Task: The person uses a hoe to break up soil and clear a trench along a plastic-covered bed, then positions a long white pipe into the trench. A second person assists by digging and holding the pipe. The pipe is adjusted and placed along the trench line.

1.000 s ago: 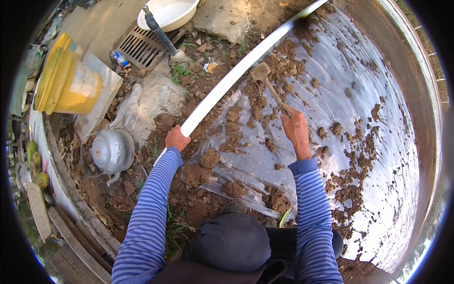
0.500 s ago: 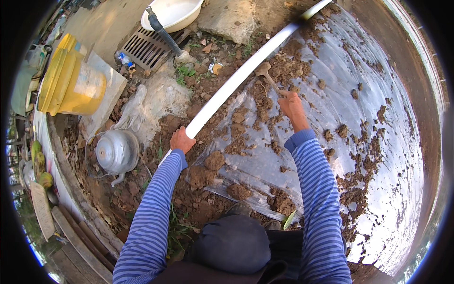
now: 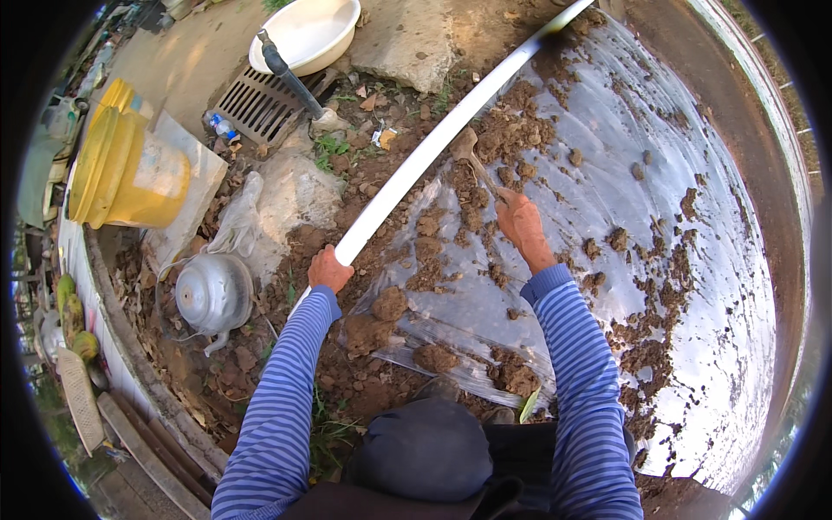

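Observation:
My left hand (image 3: 330, 269) is closed around a long white pipe (image 3: 433, 152), near its lower end. The pipe slants up to the far right, along the edge of a clear plastic sheet (image 3: 494, 325). In my right hand (image 3: 523, 227) is the handle of a small soil-caked trowel (image 3: 464, 144). Its blade points away from me, over loose soil (image 3: 520, 121) close to the pipe's right side. Clods of soil (image 3: 390, 305) lie on the sheet's near left edge, between my forearms.
A dented metal kettle (image 3: 213, 293) sits left of my left hand. Farther back are a yellow bucket (image 3: 139, 178), a slotted grate (image 3: 267, 104), a white basin (image 3: 316, 39) and an upright dark pipe (image 3: 290, 74). Wooden planks (image 3: 152, 451) lie at the lower left.
My right hand and the trowel have come slightly nearer to me. My left hand keeps its hold on the pipe. The whole view has shifted a little.

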A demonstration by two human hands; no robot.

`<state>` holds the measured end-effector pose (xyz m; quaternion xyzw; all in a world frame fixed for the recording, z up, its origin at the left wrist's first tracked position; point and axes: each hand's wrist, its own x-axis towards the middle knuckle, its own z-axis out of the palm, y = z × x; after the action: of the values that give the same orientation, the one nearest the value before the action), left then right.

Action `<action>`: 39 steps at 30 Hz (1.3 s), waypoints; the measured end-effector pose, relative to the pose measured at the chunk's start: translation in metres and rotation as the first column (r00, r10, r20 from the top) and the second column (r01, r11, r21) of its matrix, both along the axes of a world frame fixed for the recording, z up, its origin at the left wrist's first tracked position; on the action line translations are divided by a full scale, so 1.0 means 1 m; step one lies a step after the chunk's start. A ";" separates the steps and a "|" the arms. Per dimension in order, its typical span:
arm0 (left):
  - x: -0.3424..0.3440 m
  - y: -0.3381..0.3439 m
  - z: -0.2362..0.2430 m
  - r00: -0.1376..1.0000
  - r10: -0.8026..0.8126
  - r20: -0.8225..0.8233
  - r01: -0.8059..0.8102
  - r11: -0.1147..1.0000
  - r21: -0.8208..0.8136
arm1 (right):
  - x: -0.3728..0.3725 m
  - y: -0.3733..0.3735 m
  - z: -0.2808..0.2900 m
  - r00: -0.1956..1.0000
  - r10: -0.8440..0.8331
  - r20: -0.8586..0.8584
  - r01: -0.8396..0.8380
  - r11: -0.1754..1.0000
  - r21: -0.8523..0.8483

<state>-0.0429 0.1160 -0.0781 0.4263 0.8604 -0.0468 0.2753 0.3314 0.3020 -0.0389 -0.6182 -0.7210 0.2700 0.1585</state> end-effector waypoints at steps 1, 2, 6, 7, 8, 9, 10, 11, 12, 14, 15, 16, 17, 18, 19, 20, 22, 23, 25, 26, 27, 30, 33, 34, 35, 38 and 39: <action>0.000 0.000 0.001 1.000 -0.002 0.000 0.002 1.000 -0.003 | 0.000 -0.009 0.009 1.000 -0.011 -0.029 0.011 1.000 -0.019; 0.000 0.001 0.001 1.000 -0.001 -0.006 0.001 1.000 -0.014 | 0.000 -0.017 0.016 0.998 -0.024 -0.059 0.022 0.999 -0.039; 0.001 0.002 0.004 1.000 -0.003 -0.002 0.003 1.000 -0.022 | 0.005 -0.043 0.017 0.986 -0.156 -0.058 0.154 0.987 -0.046; 0.001 0.002 0.004 1.000 -0.007 -0.004 0.007 1.000 -0.019 | 0.004 -0.047 0.009 0.974 -0.213 -0.079 0.210 0.977 -0.048; 0.001 0.003 0.004 1.000 -0.008 -0.007 0.008 1.000 -0.024 | 0.005 -0.049 0.000 0.958 -0.269 -0.098 0.266 0.963 -0.049; 0.001 0.003 0.004 1.000 -0.005 -0.003 0.005 1.000 -0.023 | 0.003 -0.045 -0.011 0.932 -0.307 -0.191 0.294 0.951 -0.092; 0.001 0.003 0.004 1.000 0.000 0.000 0.000 1.000 -0.031 | -0.003 -0.037 -0.023 0.896 -0.345 -0.280 0.318 0.938 -0.138; 0.001 0.003 0.004 1.000 0.009 -0.001 -0.009 0.999 -0.047 | -0.005 -0.032 -0.032 0.851 -0.418 -0.317 0.368 0.907 -0.206; 0.001 0.004 0.003 1.000 0.004 0.002 -0.003 0.999 -0.036 | -0.008 -0.027 -0.039 0.858 -0.383 -0.342 0.366 0.923 -0.118; 0.000 0.004 0.002 1.000 0.005 -0.002 -0.005 0.999 -0.049 | -0.016 -0.018 -0.043 0.865 -0.411 -0.290 0.428 0.904 -0.005; 0.000 0.003 0.002 1.000 -0.001 0.001 0.001 0.999 -0.039 | -0.018 -0.013 -0.040 0.872 -0.393 -0.291 0.400 0.916 -0.039; 0.000 0.003 0.002 1.000 -0.002 0.000 0.002 0.999 -0.037 | -0.022 -0.005 -0.034 0.873 -0.393 -0.289 0.384 0.919 -0.090; 0.000 0.003 0.001 1.000 -0.002 0.000 0.002 0.999 -0.035 | -0.026 0.003 -0.025 0.874 -0.402 -0.274 0.371 0.915 -0.159; -0.001 0.003 0.001 1.000 0.002 0.008 -0.002 0.999 -0.035 | -0.029 0.012 -0.015 0.866 -0.394 -0.308 0.362 0.919 -0.159; -0.001 0.003 0.001 1.000 0.004 0.016 -0.003 0.999 -0.035 | -0.031 0.021 -0.005 0.856 -0.399 -0.329 0.360 0.916 -0.176; -0.001 0.003 0.001 1.000 0.011 0.022 -0.010 0.999 -0.051 | -0.033 0.028 0.004 0.842 -0.402 -0.359 0.361 0.916 -0.178; -0.001 0.003 0.000 0.999 0.018 0.028 -0.016 0.998 -0.054 | -0.040 0.039 0.014 0.851 -0.408 -0.331 0.417 0.908 -0.048; -0.001 0.003 0.000 0.999 0.029 0.028 -0.027 0.998 -0.063 | -0.044 0.043 0.014 0.854 -0.408 -0.322 0.439 0.898 0.027; 0.000 0.003 0.000 1.000 0.019 0.012 -0.018 0.998 -0.053 | -0.053 0.047 0.006 0.815 -0.397 -0.422 0.465 0.883 0.065; 0.000 0.003 0.000 1.000 0.017 0.004 -0.017 0.998 -0.052 | -0.056 0.048 -0.002 0.803 -0.395 -0.446 0.462 0.886 0.047; 0.000 0.002 -0.001 1.000 0.001 0.001 -0.001 0.999 -0.032 | -0.056 0.050 -0.010 0.796 -0.353 -0.492 0.444 0.893 0.078; -0.001 0.000 -0.002 1.000 -0.017 0.000 0.017 1.000 -0.009 | -0.069 0.045 -0.040 0.732 -0.537 -0.419 0.376 0.832 -0.408; -0.004 -0.001 -0.003 1.000 -0.002 -0.009 0.002 1.000 0.011 | -0.072 0.035 -0.057 0.598 -0.687 -0.413 0.292 0.667 -0.685; -0.003 -0.002 -0.003 1.000 -0.013 -0.011 0.013 1.000 0.018 | -0.070 0.023 -0.060 0.542 -0.732 -0.414 0.301 0.629 -0.717; -0.002 -0.002 -0.004 1.000 -0.023 -0.010 0.023 1.000 0.009 | -0.068 0.013 -0.061 0.498 -0.738 -0.455 0.280 0.634 -0.721; -0.002 0.000 -0.005 1.000 -0.022 -0.007 0.022 1.000 0.012 | -0.072 -0.006 -0.059 0.418 -0.726 -0.546 0.238 0.667 -0.706; -0.002 0.000 -0.004 1.000 -0.026 -0.012 0.026 1.000 0.001 | -0.073 -0.011 -0.058 0.413 -0.730 -0.545 0.234 0.664 -0.711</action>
<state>-0.0453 0.1162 -0.0824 0.4371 0.8566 -0.0525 0.2691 0.2585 0.2912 -0.0968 -0.6321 -0.2391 0.6426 0.3610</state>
